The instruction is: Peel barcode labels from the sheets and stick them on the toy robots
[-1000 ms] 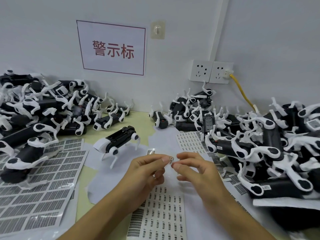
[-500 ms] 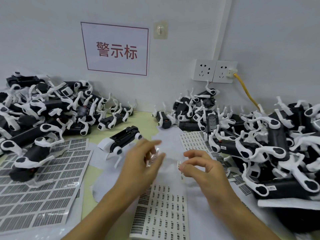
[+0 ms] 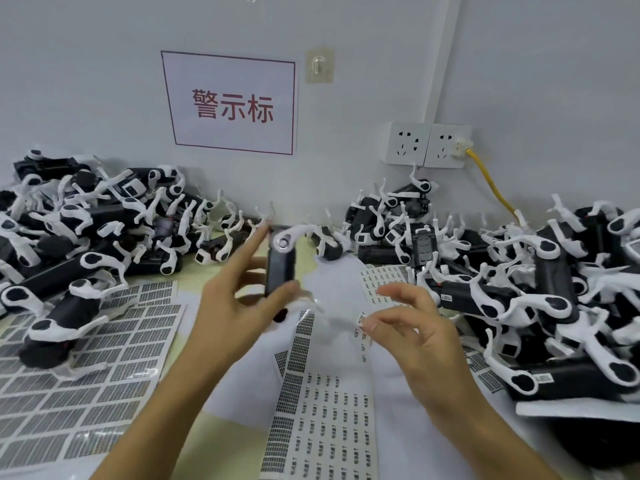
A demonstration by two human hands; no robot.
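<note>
Two hands work over the table. The left hand [image 3: 239,299] grasps a toy robot [image 3: 281,268], thumb on its near end and fingers behind, lifted upright off the surface; its body is black and glossy, with a white leg and round joint at the top, and it is blurred. The right hand [image 3: 412,327] pinches a small white barcode label [image 3: 361,319] between thumb and forefinger, the other fingers spread loose; the label sits just right of the robot and apart from it.

Below the hands lies a label sheet [image 3: 322,417] printed with rows of small barcodes, some rows already bare. Left of the left hand lie larger sheets [image 3: 69,382] of grey barcode blocks. A third sheet [image 3: 384,282] lies beyond the right hand. White backing paper [image 3: 242,375] is spread under them on the pale yellow-green table [image 3: 194,275].

Left of the left hand a pile of robots [image 3: 97,230] rests against the wall; right of the right hand a bigger heap [image 3: 540,289] fills that side. On the white wall hangs a sign [image 3: 232,103] with red characters, a hook [image 3: 319,65] beside it, and two sockets [image 3: 427,144], one holding a plug with a yellow cable [image 3: 491,188].
</note>
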